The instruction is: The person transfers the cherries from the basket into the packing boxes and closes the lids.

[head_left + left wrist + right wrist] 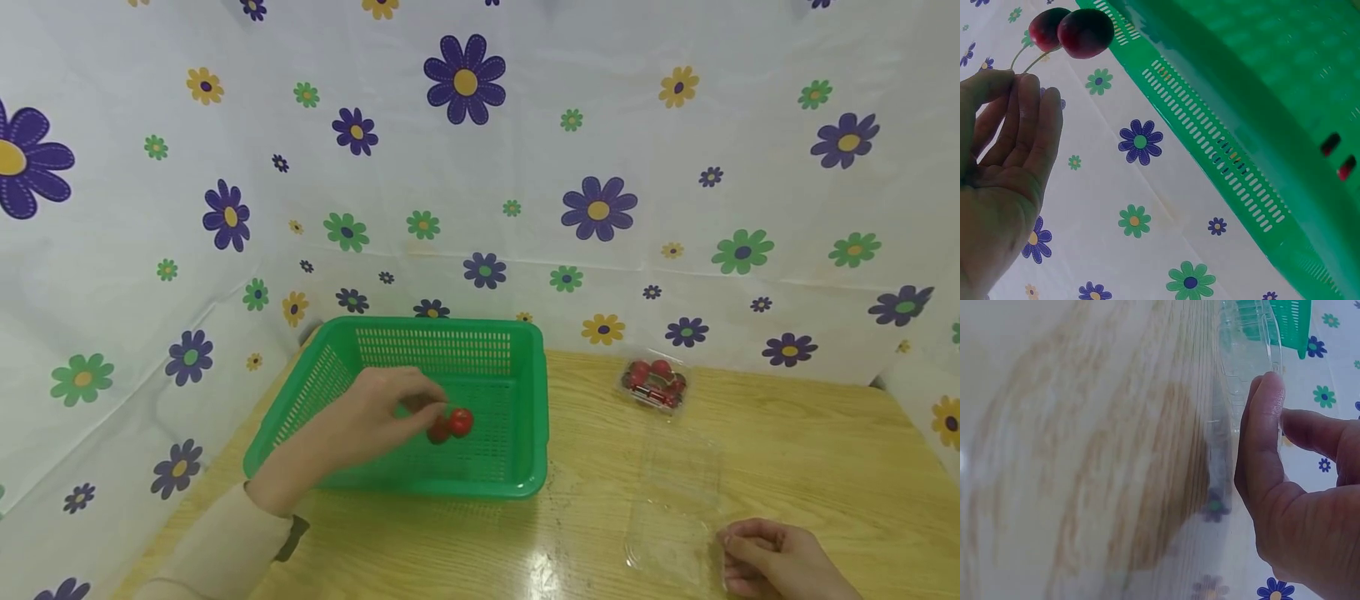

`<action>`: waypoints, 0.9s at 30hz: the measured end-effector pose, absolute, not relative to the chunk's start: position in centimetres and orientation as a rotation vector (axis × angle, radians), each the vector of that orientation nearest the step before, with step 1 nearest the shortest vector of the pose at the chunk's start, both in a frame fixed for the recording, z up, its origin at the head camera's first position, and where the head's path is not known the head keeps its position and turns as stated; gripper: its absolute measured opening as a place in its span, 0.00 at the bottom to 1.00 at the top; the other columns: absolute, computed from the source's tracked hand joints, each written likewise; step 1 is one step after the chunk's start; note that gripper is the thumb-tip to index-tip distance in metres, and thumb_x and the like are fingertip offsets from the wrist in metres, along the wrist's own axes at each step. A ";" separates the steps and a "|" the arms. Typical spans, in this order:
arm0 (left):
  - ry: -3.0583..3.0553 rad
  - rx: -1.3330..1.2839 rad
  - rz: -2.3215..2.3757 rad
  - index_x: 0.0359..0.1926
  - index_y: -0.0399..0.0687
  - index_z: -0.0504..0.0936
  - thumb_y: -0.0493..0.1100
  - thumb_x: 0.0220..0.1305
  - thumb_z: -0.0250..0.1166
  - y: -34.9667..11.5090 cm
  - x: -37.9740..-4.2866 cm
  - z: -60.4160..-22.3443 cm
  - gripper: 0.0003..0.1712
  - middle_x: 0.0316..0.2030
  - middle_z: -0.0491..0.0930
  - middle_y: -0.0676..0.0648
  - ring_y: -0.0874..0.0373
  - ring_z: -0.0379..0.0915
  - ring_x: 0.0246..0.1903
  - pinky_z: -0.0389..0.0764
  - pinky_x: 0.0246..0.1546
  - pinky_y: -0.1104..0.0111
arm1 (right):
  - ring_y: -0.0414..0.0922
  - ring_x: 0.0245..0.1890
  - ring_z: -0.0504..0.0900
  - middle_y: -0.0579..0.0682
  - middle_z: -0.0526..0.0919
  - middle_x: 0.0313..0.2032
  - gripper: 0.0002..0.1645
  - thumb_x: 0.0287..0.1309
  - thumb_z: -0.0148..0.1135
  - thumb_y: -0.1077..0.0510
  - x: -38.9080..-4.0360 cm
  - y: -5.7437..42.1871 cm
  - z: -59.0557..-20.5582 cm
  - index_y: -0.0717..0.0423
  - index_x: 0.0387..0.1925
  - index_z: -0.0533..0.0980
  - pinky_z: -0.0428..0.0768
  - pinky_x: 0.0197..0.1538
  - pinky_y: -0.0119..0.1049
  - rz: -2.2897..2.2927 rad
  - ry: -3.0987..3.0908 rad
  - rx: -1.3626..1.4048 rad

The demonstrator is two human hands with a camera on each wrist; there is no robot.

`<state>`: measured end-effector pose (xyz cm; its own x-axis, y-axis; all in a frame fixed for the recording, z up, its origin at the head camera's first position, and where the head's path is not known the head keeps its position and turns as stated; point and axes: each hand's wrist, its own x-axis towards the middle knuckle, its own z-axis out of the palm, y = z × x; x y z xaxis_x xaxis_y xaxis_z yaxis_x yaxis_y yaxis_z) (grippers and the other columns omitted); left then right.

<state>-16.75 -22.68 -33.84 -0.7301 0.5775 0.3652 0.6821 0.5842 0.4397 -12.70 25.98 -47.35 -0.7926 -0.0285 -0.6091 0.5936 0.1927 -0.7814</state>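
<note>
My left hand (378,412) is over the green basket (542,400), its thumb and fingertips pinching two thin stems. From these stems hang two dark red cherries (1085,34), side by side, seen in the head view against the basket's inside. At the lower right, my right hand (776,557) holds the near right edge of an open clear plastic box (667,533) between thumb and fingers. In the right wrist view that thin plastic wall (1247,362) runs up from the fingers (1266,412); its lid part lies spread toward the back.
Behind the open box stands a smaller clear box (654,383) with several red cherries inside. The wooden table (585,467) meets a flower-patterned white sheet (517,167) at the back and sides. The basket's raised slotted walls surround the left hand's area.
</note>
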 end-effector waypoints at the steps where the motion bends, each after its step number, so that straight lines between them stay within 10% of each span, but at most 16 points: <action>1: -2.620 -1.063 -0.852 0.42 0.47 0.88 0.34 0.65 0.68 -22.6 -16.7 -33.9 0.07 0.35 0.87 0.53 0.70 0.81 0.35 0.85 0.39 0.73 | 0.45 0.31 0.88 0.51 0.87 0.31 0.11 0.72 0.59 0.62 -12.7 26.0 -47.4 0.68 0.47 0.78 0.89 0.38 0.38 -1.643 1.974 0.530; 27: -2.548 -1.176 -0.867 0.43 0.44 0.88 0.34 0.66 0.68 -20.0 -16.0 -34.1 0.06 0.36 0.87 0.53 0.68 0.83 0.37 0.86 0.40 0.73 | 0.46 0.32 0.89 0.51 0.89 0.32 0.16 0.73 0.57 0.62 -12.8 26.0 -47.6 0.73 0.53 0.74 0.89 0.38 0.39 -1.576 2.048 0.437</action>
<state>-15.95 -19.99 -34.11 -0.6620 0.6273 0.4102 0.7473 0.5103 0.4256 -12.83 26.00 -47.56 -0.8157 -0.0559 -0.5758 0.5423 0.2728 -0.7947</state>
